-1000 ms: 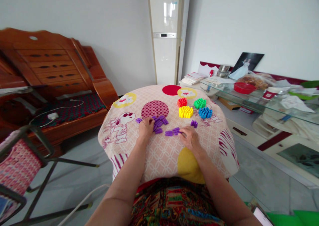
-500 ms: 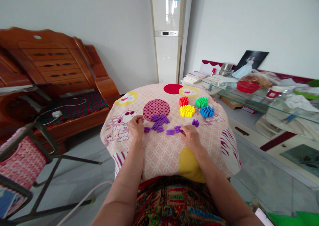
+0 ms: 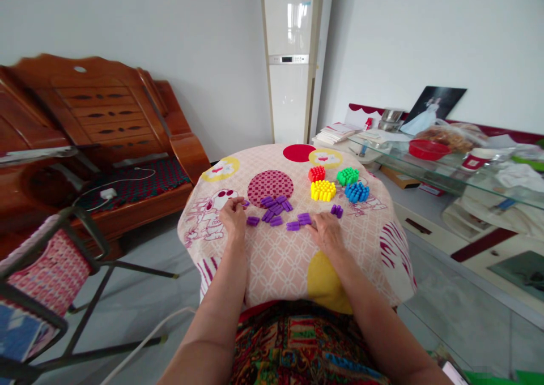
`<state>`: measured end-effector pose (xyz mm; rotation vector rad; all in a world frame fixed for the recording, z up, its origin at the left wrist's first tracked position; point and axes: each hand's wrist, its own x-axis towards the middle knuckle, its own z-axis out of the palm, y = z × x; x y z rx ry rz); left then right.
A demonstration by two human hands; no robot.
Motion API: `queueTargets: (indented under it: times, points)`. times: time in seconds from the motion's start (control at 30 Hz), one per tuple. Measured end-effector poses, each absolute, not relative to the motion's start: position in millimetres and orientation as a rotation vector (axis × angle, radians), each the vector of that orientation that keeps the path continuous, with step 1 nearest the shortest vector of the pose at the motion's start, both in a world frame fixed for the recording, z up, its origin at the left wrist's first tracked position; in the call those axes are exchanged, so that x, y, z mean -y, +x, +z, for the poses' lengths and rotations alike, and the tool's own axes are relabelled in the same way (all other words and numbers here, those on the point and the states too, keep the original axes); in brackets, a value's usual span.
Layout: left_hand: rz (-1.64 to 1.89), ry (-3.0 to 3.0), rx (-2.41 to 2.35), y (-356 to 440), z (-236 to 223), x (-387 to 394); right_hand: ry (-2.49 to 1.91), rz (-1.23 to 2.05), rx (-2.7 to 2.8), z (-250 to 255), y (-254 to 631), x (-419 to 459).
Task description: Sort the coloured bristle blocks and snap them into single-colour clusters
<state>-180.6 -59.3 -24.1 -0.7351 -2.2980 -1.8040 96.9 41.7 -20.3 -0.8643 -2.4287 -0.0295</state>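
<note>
My left hand (image 3: 233,215) is closed in a pinch at the left of the table, with a small purple peg-like piece (image 3: 246,204) showing at its fingertips. To its right lies a loose heap of purple pieces (image 3: 275,208), and one small group rests just below the fingers. My right hand (image 3: 326,230) is bent with its fingertips together at the right end of a short row of purple pieces (image 3: 298,221); it seems to pinch the end piece, partly hidden. Beyond it stand several purple pieces (image 3: 337,210). Farther back are upright clusters in red (image 3: 317,174), yellow (image 3: 323,191), green (image 3: 347,176) and blue (image 3: 357,192).
The round table wears a patterned cloth (image 3: 272,272). On the right, a glass-topped cabinet holds a red bowl (image 3: 428,149), a paper cup (image 3: 476,159) and a photo (image 3: 433,110). A wooden bench (image 3: 106,107) and a folding chair (image 3: 51,260) stand at the left.
The view has shifted slightly, so everything sits a little farther right. A purple piece now shows at my left fingertips. My right hand stays by the row.
</note>
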Motion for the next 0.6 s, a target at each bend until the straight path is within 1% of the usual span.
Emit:
queueTargets:
  times: [0.1,0.23,0.6]
  points:
    - [-1.922,-0.651,2.231,-180.4,-23.2,59.7,-0.789,-0.007,2.452,-17.9,95.2,-40.5]
    - [-1.947,-0.601,2.197,-181.6,-24.0,60.4,-0.660,-0.004,2.557,-18.1,91.7,-42.0]
    - [-2.013,-0.626,2.212,-173.4,-16.9,61.0,-0.973,-0.093,2.343,-20.0,97.4,-41.6]
